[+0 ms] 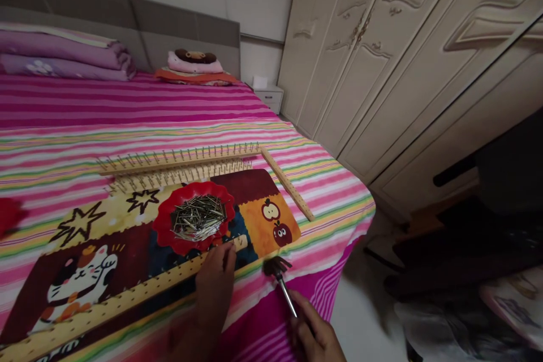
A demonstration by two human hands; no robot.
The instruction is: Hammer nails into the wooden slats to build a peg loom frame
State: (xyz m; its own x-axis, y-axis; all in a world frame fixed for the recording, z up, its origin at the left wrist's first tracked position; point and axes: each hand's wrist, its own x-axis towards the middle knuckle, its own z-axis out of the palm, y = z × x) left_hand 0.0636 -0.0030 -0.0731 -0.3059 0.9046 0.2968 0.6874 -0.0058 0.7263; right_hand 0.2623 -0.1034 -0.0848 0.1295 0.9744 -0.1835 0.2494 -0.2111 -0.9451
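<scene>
My right hand (314,331) grips the handle of a claw hammer (287,295), whose dark head is held just right of the wooden strip's end. The long wooden strip (127,297), dotted with rows of holes or nails, runs from the lower left toward the middle. At its right end my left hand (215,277) rests with thumb and fingers pinched together; whatever is between the fingertips is hidden. Just beyond that hand, a red scalloped bowl (163,232) holds a heap of loose nails (199,218). Bowl and strip lie on a patterned mat (263,181) with a cartoon cat.
Behind the bowl lie wooden strips (182,161) with rows of upright nails. A bare drilled strip (288,184) lies at an angle to their right. Everything is on a bed with a striped sheet (335,181). A wardrobe (360,68) stands to the right, past the bed's edge.
</scene>
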